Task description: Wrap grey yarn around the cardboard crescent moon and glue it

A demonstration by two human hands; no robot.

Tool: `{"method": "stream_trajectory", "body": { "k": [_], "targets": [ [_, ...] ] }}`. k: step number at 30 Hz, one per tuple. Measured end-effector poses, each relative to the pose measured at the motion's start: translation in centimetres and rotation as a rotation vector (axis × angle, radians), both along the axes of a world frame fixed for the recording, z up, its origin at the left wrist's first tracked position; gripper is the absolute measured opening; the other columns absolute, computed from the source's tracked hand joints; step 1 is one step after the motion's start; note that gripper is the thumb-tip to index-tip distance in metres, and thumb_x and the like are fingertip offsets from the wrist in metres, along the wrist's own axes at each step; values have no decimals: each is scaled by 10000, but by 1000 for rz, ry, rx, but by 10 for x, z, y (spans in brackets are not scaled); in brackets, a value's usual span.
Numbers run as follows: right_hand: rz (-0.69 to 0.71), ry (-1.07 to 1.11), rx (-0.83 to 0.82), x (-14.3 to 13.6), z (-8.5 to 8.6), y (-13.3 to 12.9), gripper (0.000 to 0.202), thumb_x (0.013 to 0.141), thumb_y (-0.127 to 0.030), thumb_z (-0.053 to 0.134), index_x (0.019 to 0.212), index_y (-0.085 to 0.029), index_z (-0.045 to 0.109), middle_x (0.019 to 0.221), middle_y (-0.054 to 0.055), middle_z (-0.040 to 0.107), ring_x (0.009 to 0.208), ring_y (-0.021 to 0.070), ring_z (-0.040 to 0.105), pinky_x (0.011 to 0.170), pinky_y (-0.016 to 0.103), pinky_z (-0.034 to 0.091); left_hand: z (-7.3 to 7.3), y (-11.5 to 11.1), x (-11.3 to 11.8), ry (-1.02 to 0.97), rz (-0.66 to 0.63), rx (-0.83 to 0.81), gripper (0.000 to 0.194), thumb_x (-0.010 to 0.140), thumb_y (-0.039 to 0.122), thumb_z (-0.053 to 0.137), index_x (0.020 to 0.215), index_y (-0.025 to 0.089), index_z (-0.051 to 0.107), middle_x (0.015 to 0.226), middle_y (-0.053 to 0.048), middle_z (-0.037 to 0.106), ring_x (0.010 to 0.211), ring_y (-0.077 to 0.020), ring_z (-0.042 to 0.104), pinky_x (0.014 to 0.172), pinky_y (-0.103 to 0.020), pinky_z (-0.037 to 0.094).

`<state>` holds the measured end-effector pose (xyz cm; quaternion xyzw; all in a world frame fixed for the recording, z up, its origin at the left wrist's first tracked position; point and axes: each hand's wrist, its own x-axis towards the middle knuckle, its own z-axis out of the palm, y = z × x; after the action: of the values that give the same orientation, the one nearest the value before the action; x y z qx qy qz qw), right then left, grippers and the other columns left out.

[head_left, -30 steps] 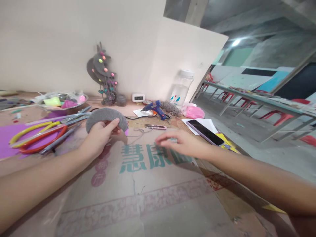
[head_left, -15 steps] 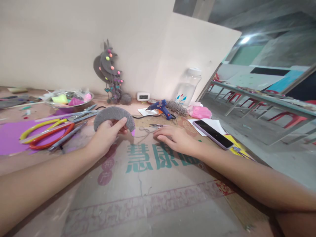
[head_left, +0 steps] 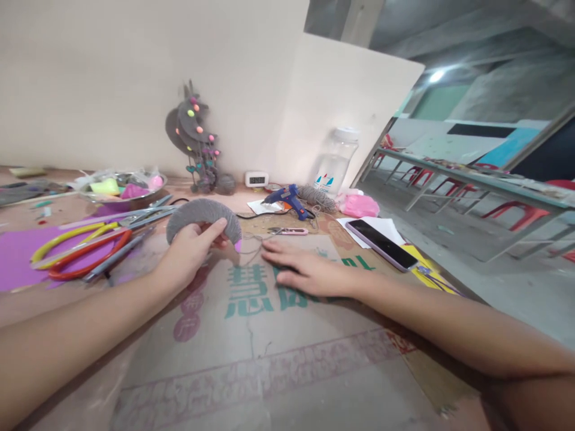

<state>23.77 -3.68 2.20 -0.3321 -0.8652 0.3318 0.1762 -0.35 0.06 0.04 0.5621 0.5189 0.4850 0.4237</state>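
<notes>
My left hand (head_left: 191, 251) grips a crescent (head_left: 204, 214) wrapped in grey yarn, with thumb in front and fingers behind it. A small pink tip shows at the crescent's right end. From there a loose grey yarn strand (head_left: 251, 251) trails over the cardboard toward my right hand (head_left: 309, 269). That hand is low over the printed cardboard (head_left: 215, 371), fingers stretched out and slightly spread, holding nothing visible. Just beyond its fingers lies a pair of pink-handled thread snips (head_left: 294, 231). Whether the fingertips touch the yarn strand, I cannot tell.
Behind lie a blue glue gun (head_left: 290, 200), a grey yarn bundle (head_left: 318, 199), a timer (head_left: 256, 179) and a water bottle (head_left: 336, 161). Scissors (head_left: 85, 248) sit left, near a bowl (head_left: 123, 190). A decorated moon ornament (head_left: 193, 129) leans on the wall; a phone (head_left: 381, 244) lies right.
My right hand has moved left and nearer to me, away from the thread snips, whose pink handle now shows. My left hand still holds the crescent. The view has shifted slightly.
</notes>
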Motion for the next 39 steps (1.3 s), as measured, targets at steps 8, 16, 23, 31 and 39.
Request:
{"method": "stream_trajectory", "body": {
  "k": [8,16,23,31,39],
  "targets": [
    [-248,54,168,-15,15,18,199,849,-312,544,882,-163,672,869,37,686,826,142,617,757,264,463,0,-2,-2,115,-20,26,424,762,552,531,581,179,621,580,-43,647,557,-182,571,542,-277,410],
    [-267,16,299,-42,-5,46,281,901,-338,441,888,-155,653,848,41,655,787,141,566,699,260,414,4,-5,-1,174,-29,58,371,781,498,532,578,197,605,578,-19,636,595,-187,580,613,-273,413],
    [-465,171,359,-26,5,72,192,840,-321,499,827,-153,592,784,20,599,729,136,529,699,264,409,1,-3,-1,222,-61,29,418,791,538,499,592,189,614,624,-47,669,650,-213,605,660,-289,422],
    [-910,154,513,52,3,125,181,762,-311,566,868,-168,534,790,22,565,702,152,516,686,297,413,1,-3,0,238,-68,27,440,796,558,477,647,171,625,657,-49,685,661,-201,598,654,-278,396],
    [-898,108,504,62,-15,137,290,796,-353,544,996,-145,579,905,82,633,802,195,574,790,370,456,1,-3,-1,267,-60,45,425,785,560,494,637,176,602,628,-29,645,640,-191,580,622,-277,379]
  ]
}}
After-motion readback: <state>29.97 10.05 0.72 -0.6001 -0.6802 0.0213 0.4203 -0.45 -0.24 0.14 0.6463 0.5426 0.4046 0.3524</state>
